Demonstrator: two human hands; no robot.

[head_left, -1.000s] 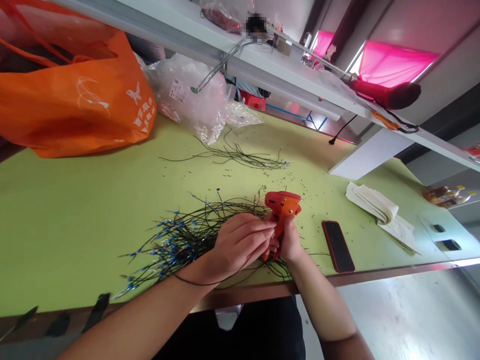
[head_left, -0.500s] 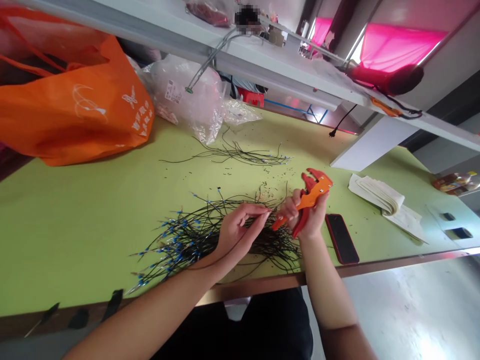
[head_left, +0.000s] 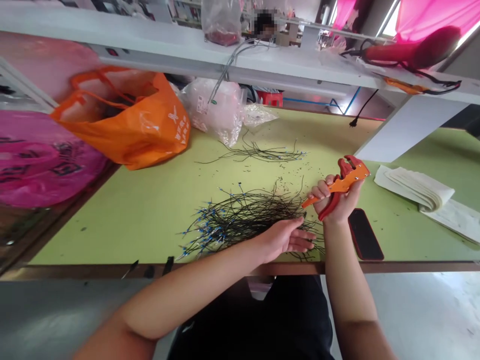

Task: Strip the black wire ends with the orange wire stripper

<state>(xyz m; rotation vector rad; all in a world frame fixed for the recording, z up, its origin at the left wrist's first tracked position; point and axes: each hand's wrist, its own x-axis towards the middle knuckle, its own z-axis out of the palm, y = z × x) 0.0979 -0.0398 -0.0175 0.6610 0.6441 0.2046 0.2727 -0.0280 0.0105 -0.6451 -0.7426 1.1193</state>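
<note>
My right hand (head_left: 339,200) is wrapped round the handles of an orange and red wire stripper (head_left: 347,180), its jaws raised to the upper right. Close to the table's front edge, my left hand (head_left: 287,237) has its fingers apart and the thumb stretched forward, over the right end of a large heap of black wires (head_left: 247,215). I see nothing held in it. Blue-tipped terminals (head_left: 208,225) cluster at the heap's left end. Farther back lies a smaller bunch of black wires (head_left: 268,152), also with blue tips, on the yellow-green table (head_left: 131,220).
A phone (head_left: 365,235) lies right of my right forearm, with folded white cloth or paper (head_left: 420,187) behind it. Small dark scraps dot the table. An orange bag (head_left: 138,130), clear plastic bags (head_left: 219,107) and a pink bag (head_left: 48,160) stand left. A white shelf (head_left: 168,45) crosses overhead.
My left hand has opened from its pinch and dropped toward the table's front edge. My right hand still grips the wire stripper. The view has swung left.
</note>
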